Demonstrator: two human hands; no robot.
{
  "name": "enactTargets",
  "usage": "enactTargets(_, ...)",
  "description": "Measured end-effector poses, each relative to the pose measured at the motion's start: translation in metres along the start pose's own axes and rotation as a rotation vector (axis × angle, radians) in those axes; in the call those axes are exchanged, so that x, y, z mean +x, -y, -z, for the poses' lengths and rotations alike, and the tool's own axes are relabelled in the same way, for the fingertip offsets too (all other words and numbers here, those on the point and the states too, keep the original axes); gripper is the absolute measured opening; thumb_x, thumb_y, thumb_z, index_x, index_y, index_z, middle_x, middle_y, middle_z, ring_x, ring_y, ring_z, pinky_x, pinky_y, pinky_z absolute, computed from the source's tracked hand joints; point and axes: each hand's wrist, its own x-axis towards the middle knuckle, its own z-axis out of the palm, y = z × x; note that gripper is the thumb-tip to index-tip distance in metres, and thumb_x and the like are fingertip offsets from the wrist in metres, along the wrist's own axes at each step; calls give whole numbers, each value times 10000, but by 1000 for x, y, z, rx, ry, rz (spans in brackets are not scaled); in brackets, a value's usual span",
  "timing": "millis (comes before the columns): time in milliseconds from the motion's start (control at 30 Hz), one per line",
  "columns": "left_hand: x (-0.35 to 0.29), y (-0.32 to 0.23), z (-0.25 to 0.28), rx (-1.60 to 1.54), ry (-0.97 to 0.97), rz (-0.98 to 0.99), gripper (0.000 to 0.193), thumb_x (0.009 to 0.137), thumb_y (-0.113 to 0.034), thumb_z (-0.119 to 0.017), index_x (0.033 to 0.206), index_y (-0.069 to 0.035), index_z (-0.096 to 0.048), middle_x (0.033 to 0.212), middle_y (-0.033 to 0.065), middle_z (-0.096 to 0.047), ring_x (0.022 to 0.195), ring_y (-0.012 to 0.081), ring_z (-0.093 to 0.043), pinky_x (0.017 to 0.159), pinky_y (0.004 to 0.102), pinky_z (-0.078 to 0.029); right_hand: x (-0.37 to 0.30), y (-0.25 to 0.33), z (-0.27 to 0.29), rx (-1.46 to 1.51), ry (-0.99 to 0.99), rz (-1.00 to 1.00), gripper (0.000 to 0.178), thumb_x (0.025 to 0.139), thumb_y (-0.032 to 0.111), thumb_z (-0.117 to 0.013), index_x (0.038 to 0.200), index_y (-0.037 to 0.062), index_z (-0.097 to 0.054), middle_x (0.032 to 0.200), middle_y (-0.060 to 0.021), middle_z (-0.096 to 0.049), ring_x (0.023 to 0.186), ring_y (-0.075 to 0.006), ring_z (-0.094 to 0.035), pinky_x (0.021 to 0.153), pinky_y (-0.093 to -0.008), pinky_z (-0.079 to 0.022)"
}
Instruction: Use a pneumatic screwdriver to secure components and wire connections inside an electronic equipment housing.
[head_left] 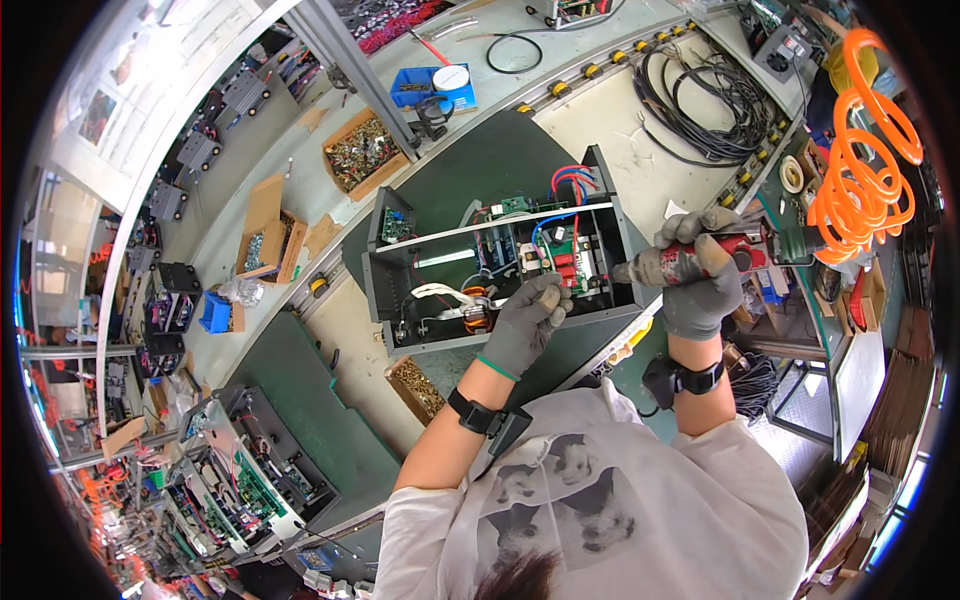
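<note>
Between my hands lies an open dark metal case [375, 290] holding circuit boards, a copper-wound coil [477, 312], white leads and red and blue wires [573, 178]. My gloved left hand [522, 330] reaches over its near wall, thumb and fingertips pinched together beside a green board with red blocks [566, 268]. Whatever is in that pinch is too small to make out. In my gloved right hand [705, 305] is a red and dark power screwdriver [745, 250], held level. Its nose points left at the case's right end panel, close to or touching it; I cannot tell which.
An orange coiled hose [850, 190] hangs at the right. Black cable [690, 110] lies coiled at the back. Screw boxes stand at the far left [360, 158] and near the case [415, 390]. Another opened unit [240, 470] sits at the lower left.
</note>
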Motion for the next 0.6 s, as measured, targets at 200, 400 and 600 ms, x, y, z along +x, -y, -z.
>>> enactTargets(200,7,8,-15,-36,14,59,242,890,-194,-593,1062,-27,-557,908,41,-579,780,104,-571,616,154,-504,-14,0,14,57,-15,1,258,696,74,-580,938,25,-504,758,-137,-543,719,-271,-546,661,-389,-464)
enactTargets(400,8,19,-12,-82,10,19,238,865,-181,-627,1052,-47,-567,910,45,-593,760,106,-583,608,169,-515,-20,-6,18,75,-32,0,270,684,67,-593,934,22,-502,743,-137,-544,688,-271,-546,658,-399,-473)
enactTargets(600,6,15,-19,-42,-59,41,248,852,-187,-644,1044,-46,-575,876,34,-614,760,118,-607,602,176,-524,-22,-4,17,58,4,-9,267,670,71,-605,915,22,-510,727,-135,-542,660,-274,-557,640,-397,-478)
